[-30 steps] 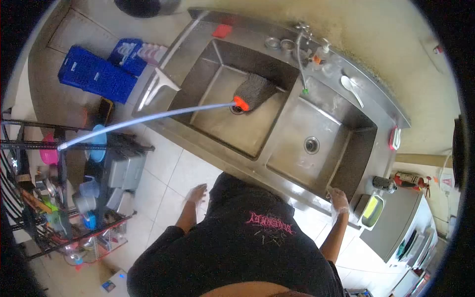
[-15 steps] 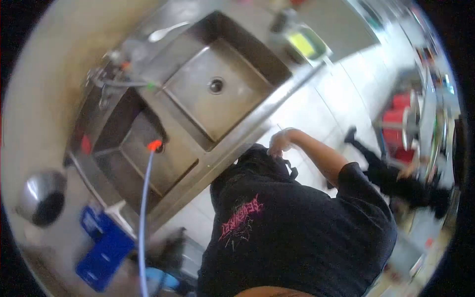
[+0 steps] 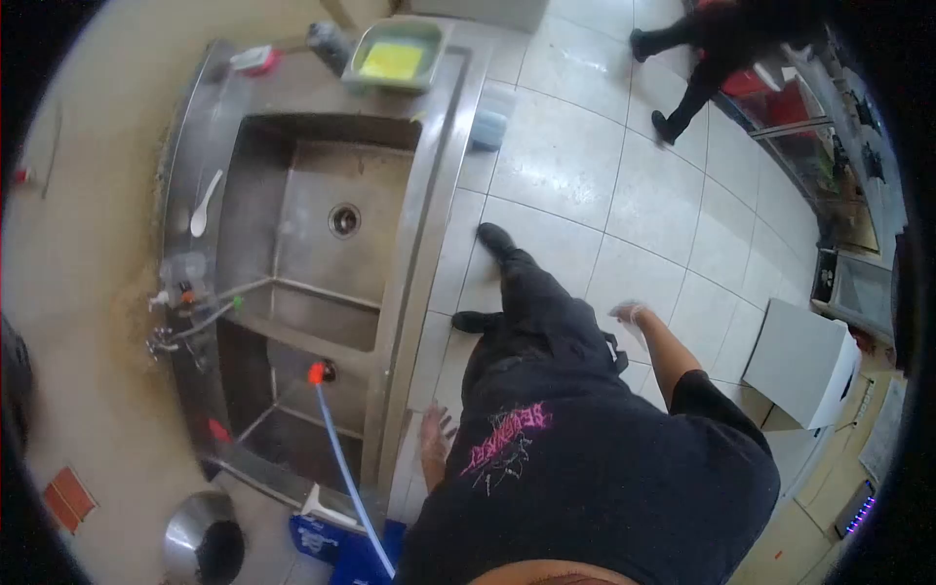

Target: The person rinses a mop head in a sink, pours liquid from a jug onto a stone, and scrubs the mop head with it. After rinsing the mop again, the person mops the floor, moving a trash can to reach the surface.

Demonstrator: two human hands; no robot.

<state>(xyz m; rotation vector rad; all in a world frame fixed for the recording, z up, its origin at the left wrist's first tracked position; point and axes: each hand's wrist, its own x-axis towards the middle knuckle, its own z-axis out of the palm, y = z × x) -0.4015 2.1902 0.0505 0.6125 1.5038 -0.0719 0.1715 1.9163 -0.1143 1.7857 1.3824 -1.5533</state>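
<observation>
While the person in a black shirt stands on the white tiled floor (image 3: 604,185) beside a stainless steel double sink (image 3: 292,253), both hands hang free and hold nothing. The left hand (image 3: 435,429), fingers spread, is near the sink's front edge. The gloved right hand (image 3: 627,313), loosely slack, is well apart from it. A blue hose (image 3: 346,478) reaches into the nearer basin.

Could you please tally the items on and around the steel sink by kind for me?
Sink basins: 2
White spoon: 1
Tray with yellow sponge: 1
Blue hose with orange tip: 1
Faucet: 1
Total: 6
</observation>
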